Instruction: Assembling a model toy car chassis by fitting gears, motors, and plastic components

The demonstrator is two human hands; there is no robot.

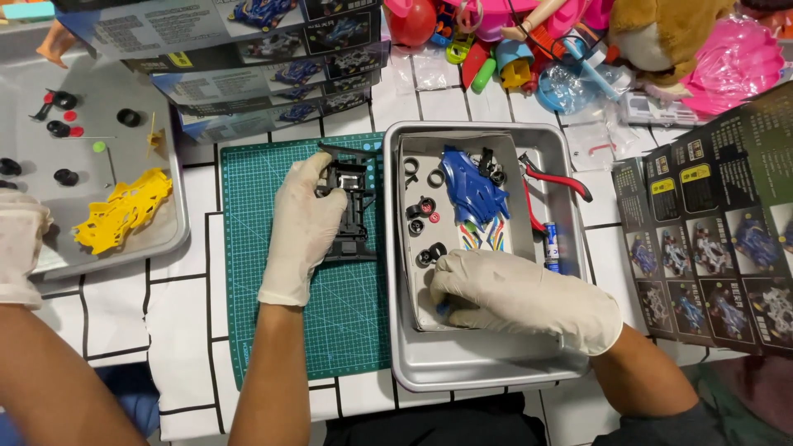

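Note:
My left hand [301,227], in a white glove, grips a black toy car chassis [353,216] over a green cutting mat [347,322]. My right hand [520,297], also gloved, rests inside a grey metal tray [479,367]. Its fingers curl down onto a small blue part [443,307] at the near end of a shallow grey box insert. Further back in the insert lie a blue car body [472,190], several black wheels [417,216] and a striped sticker sheet [489,238].
Red-handled cutters [552,177] and a small blue tube [552,248] lie in the tray's right side. At left, a second tray [124,91] holds a yellow car body [124,211], beside another person's gloved hand [21,244]. Stacked kit boxes [248,58], toys [578,41] and a dark leaflet [719,223] surround the mat.

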